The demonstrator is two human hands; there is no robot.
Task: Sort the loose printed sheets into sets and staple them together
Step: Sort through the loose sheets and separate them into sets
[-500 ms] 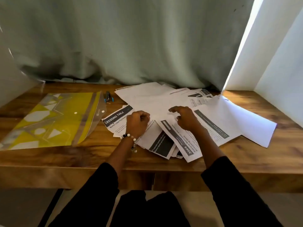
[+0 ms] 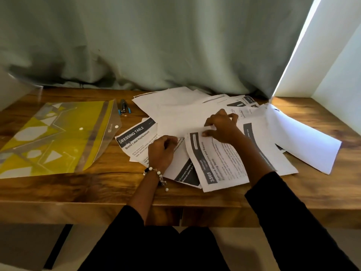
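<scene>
From the head view, a glossy wooden desk (image 2: 78, 188) with strong grain holds a clear plastic snap folder (image 2: 58, 137), flat, with yellow-and-white patterned paper inside. A small stapler (image 2: 123, 106) lies just beside it. The printed sheets (image 2: 195, 122), thin white pages with dark header bars, sprawl overlapping mid-desk. My left hand (image 2: 161, 151) rests clenched on them; my right hand (image 2: 222, 127) pinches one sheet's top edge.

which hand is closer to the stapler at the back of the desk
Left. The left hand rests curled on the papers just right of the DRESSING TABLE sheet, nearer the stapler. The right hand is further right, pinching the 3565 sheet.
</scene>
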